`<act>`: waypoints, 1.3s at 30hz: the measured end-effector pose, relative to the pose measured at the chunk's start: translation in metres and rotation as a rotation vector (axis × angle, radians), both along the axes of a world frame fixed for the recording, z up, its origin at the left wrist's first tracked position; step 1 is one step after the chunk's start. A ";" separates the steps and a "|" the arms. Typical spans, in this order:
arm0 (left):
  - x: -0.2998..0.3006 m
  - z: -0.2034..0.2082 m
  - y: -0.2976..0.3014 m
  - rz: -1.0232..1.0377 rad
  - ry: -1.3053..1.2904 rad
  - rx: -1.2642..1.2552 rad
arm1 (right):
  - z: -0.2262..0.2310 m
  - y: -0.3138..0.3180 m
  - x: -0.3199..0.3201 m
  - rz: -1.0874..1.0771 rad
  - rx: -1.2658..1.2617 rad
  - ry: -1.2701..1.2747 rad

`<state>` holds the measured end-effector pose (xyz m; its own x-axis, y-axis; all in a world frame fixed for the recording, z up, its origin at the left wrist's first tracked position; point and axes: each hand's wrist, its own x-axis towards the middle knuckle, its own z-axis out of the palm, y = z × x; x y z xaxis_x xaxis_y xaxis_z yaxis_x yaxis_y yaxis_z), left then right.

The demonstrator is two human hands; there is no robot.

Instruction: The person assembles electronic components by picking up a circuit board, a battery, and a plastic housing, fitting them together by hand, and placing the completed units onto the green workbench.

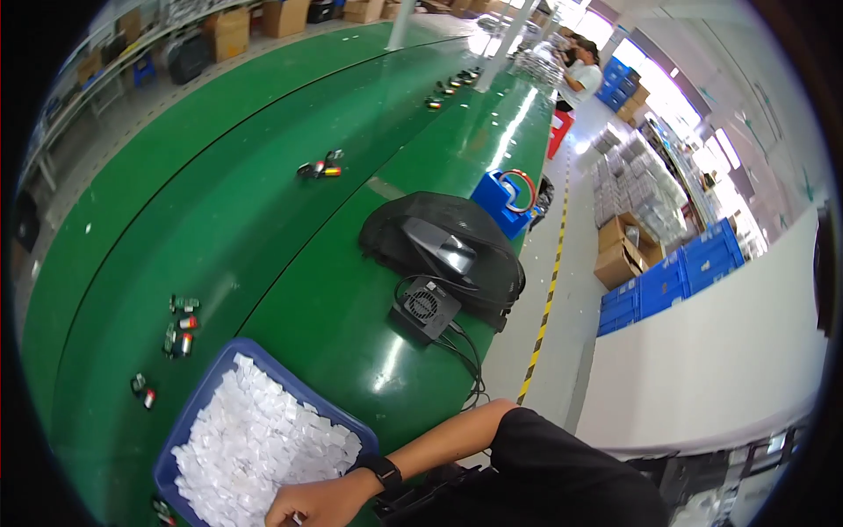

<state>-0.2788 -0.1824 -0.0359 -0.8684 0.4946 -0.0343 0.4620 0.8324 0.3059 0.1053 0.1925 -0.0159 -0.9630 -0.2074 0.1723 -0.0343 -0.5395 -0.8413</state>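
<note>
One bare hand is in view, the right hand (320,502), reaching in from the lower right with a black watch (386,475) on its wrist. Its fingers are curled, though the lower edge of the view cuts them off, so I cannot tell whether they grasp anything. Under and beside it lie the small white pieces (250,439) — a loose heap of flat, slightly shiny bits — filling a blue tray (294,379). The tray sits on a long green work surface (338,325).

Just left of the tray lie small electronic parts (182,339) in green, black and red (too small to make out in detail), with similar clusters farther up the surface. Beyond the tray, to the right, stands a black fan-grilled box (424,306), its dark cables (479,369) trailing over the table edge. Behind it a black mesh bag (391,220) lies flat, with a grey device (448,250) upon it. Farther still is a blue holder (500,204) carrying a reddish ring.

Across the striped floor tape (544,316) are blue crates (676,277) and an open cardboard box (628,250). At the far end — well apart — a person in a light top (580,77) stands at the table.
</note>
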 end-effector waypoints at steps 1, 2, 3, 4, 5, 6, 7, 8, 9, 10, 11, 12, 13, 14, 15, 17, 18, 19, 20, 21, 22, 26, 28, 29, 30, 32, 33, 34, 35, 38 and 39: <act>-0.012 -0.014 0.002 -0.113 0.103 -0.014 | -0.002 -0.002 -0.004 0.008 -0.015 -0.024; -0.015 -0.028 -0.022 -0.192 0.193 -0.065 | 0.002 -0.002 -0.005 0.004 0.024 -0.017; -0.013 -0.040 -0.052 -0.269 0.271 -0.126 | 0.008 0.006 -0.007 0.009 0.058 -0.009; 0.002 -0.047 -0.093 -0.324 0.342 -0.203 | 0.012 0.012 -0.009 -0.003 0.102 -0.006; 0.026 -0.032 -0.145 -0.379 0.417 -0.305 | 0.019 0.010 -0.007 -0.008 0.131 0.021; 0.058 -0.011 -0.197 -0.442 0.470 -0.420 | 0.027 0.013 -0.002 0.007 0.138 -0.026; 0.052 -0.008 -0.198 -0.301 0.131 -0.567 | 0.027 0.015 -0.004 0.018 0.166 -0.071; 0.052 -0.007 -0.196 -0.257 0.063 -0.542 | 0.030 0.014 -0.002 0.043 0.218 -0.083; 0.051 -0.016 -0.182 -0.411 0.318 -0.498 | 0.033 0.015 -0.002 0.046 0.290 -0.093; 0.040 -0.010 -0.197 -0.440 0.141 -0.473 | 0.033 0.014 0.000 0.058 0.272 -0.080; 0.041 -0.013 -0.207 -0.456 0.248 -0.402 | 0.031 0.008 -0.002 0.054 0.261 -0.072; 0.039 -0.018 -0.218 0.263 -0.316 -0.140 | 0.029 0.004 -0.007 0.124 0.222 -0.041; 0.040 -0.019 -0.184 0.455 -0.369 -0.104 | 0.031 0.003 -0.007 0.111 0.260 -0.068; 0.052 -0.010 -0.161 0.652 -0.407 -0.073 | 0.032 0.004 -0.004 0.100 0.288 -0.083; 0.063 -0.003 -0.172 0.682 -0.398 -0.071 | 0.032 0.003 -0.003 0.083 0.319 -0.097; 0.078 0.012 -0.185 0.580 -0.214 0.016 | 0.033 0.002 -0.005 0.128 0.301 -0.100; 0.078 0.019 -0.174 0.500 -0.130 0.059 | 0.035 0.003 -0.003 0.126 0.292 -0.129; 0.082 0.028 -0.165 0.492 -0.126 0.064 | 0.036 0.003 -0.001 0.125 0.283 -0.158; 0.085 0.041 -0.128 0.409 -0.037 0.149 | 0.031 0.005 -0.006 0.107 0.301 -0.150; 0.101 0.056 -0.089 0.333 0.039 0.225 | 0.029 0.005 -0.003 0.103 0.305 -0.156; 0.115 0.070 -0.044 0.235 0.013 0.281 | 0.027 0.005 0.000 0.098 0.309 -0.161; 0.158 0.091 0.072 -0.094 0.138 0.182 | 0.029 0.004 0.000 0.096 0.325 -0.160; 0.165 0.077 0.083 -0.121 0.164 0.130 | 0.027 0.001 0.001 0.101 0.329 -0.154; 0.162 0.062 0.085 -0.132 0.187 0.046 | 0.026 0.001 0.000 0.102 0.308 -0.165; 0.159 0.056 0.089 -0.149 0.207 -0.037 | 0.024 0.000 -0.001 0.098 0.287 -0.180; 0.164 0.057 0.093 -0.105 0.178 0.040 | 0.024 0.000 0.000 0.087 0.260 -0.192; 0.169 0.058 0.094 -0.055 0.140 0.115 | 0.024 0.000 0.000 0.098 0.272 -0.174; 0.172 0.060 0.094 -0.003 0.100 0.189 | 0.025 0.001 0.000 0.110 0.283 -0.157; 0.173 0.063 0.091 -0.005 0.100 0.181 | 0.024 0.001 0.000 0.124 0.293 -0.140; 0.178 0.085 0.084 0.039 -0.177 0.463 | 0.023 0.000 0.002 0.141 0.272 -0.127; 0.182 0.090 0.084 0.040 -0.178 0.459 | 0.022 0.000 0.002 0.147 0.269 -0.125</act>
<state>-0.0971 -0.0981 0.0537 -0.8873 0.4603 0.0295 0.3398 0.6091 0.7167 0.1077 0.1924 0.0063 -0.9297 -0.3674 -0.0249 0.1394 -0.2886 -0.9473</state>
